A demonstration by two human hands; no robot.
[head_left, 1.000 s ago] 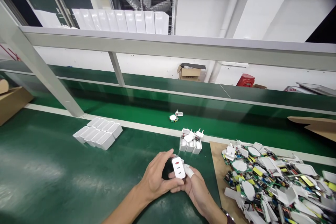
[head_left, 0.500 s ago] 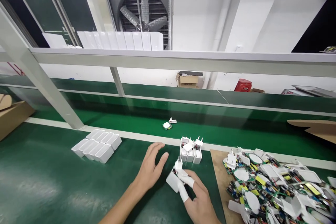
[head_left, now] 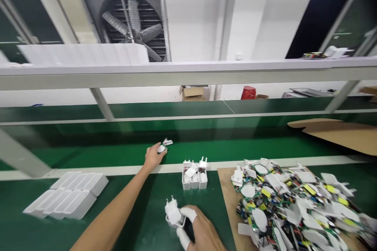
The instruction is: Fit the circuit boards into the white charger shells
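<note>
We work at a green bench (head_left: 35, 239). Our right hand (head_left: 200, 231), nearest us, clasps a white charger (head_left: 174, 215), prongs up. Farther out, our left hand (head_left: 153, 156) stretches onto the conveyor belt (head_left: 250, 151), fingers closed round a small white part (head_left: 161, 148). A wall fan (head_left: 129, 27) hangs beyond.

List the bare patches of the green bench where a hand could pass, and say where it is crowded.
Bare bench lies between the white shells and the charger cluster; the left hand reaches over it. The parts pile crowds the right.
</note>
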